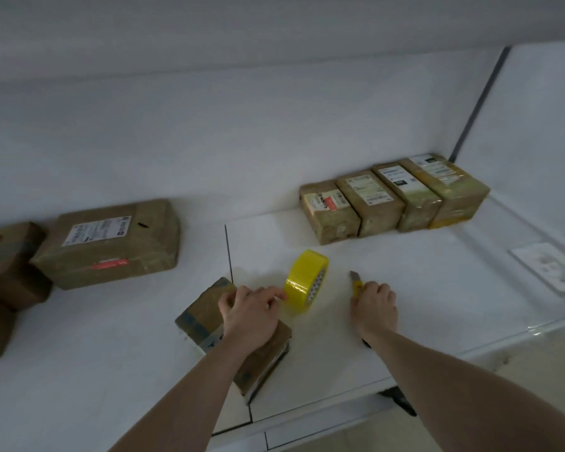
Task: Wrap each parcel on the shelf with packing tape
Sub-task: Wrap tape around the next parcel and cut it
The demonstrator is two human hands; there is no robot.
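Left hand (250,313) pinching tape roll (306,280) atop parcel (209,318), right hand (374,305) gripping knife (357,283), white shelf (421,288).

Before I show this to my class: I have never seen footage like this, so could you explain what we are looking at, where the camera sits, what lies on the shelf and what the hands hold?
There is no machine here: a person works with bare hands, and the single picture comes from a camera worn on the head, looking down. The left hand rests on a brown parcel and pinches the tape end of a yellow tape roll. The right hand grips a yellow utility knife, blade out. On the white shelf four small parcels stand in a row behind, and a larger parcel lies to the left.
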